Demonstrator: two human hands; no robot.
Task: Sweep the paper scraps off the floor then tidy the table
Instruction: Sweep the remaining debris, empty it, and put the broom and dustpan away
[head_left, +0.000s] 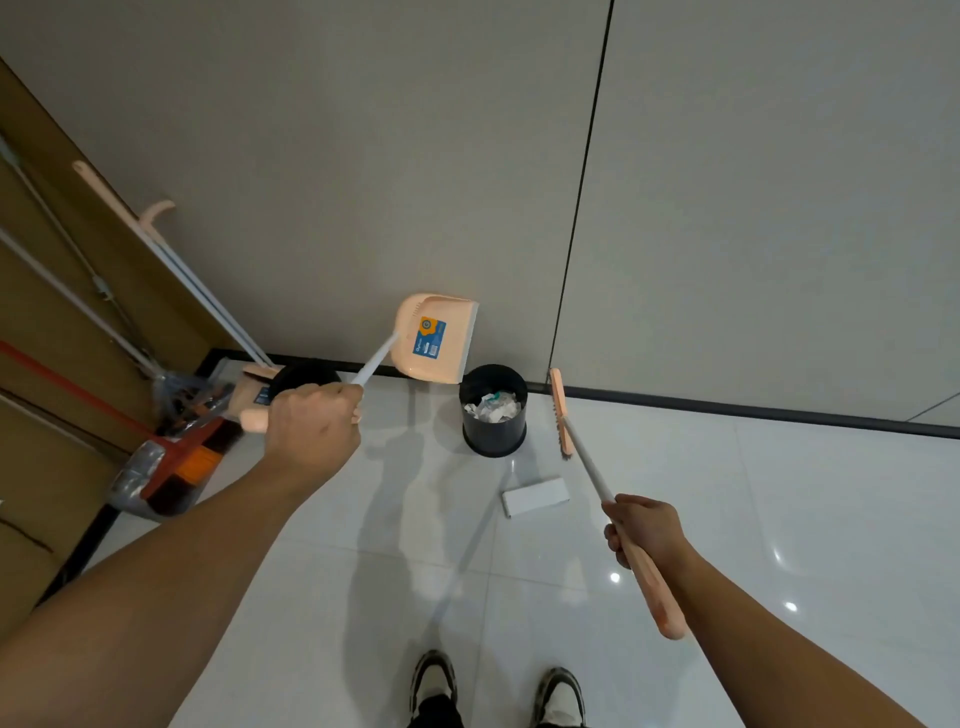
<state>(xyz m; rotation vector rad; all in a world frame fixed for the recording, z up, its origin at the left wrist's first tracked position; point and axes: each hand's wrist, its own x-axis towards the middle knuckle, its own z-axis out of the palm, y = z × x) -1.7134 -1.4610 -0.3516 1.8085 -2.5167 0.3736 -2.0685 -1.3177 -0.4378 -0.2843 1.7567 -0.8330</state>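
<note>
Up in the middle of the head view, the left hand (311, 431) is curled tight around the long handle of a peach dustpan (434, 338). The dustpan is lifted off the floor and tipped, with its open side facing right, just above and to the left of a black trash bin (493, 434). A blue sticker shows on the pan.

The bin stands on the white tiled floor (363, 571), close to the grey wall (363, 156). Crumpled paper scraps (492, 406) lie inside the bin, near its top.

On the right side of the frame, the right hand (644, 530) grips the handle of a peach broom (563, 415). The fingers wrap all the way around the stick. The broom head is just to the right of the bin, near the dark strip at the bottom of the wall. You cannot tell if the broom head touches the floor.

A small white box (535, 496) lies flat on the floor, below the bin and between the two hands.

At the left edge of the frame, more cleaning tools lean in the corner by a brown wall: another peach broom and dustpan set (171, 260), a red broom (171, 467) with a plastic wrap on its head, and some grey poles. A second black bin (301, 376) sits there, partly hidden behind the left hand.

At the bottom of the frame, two shoes (434, 680) stand on the tiles.
</note>
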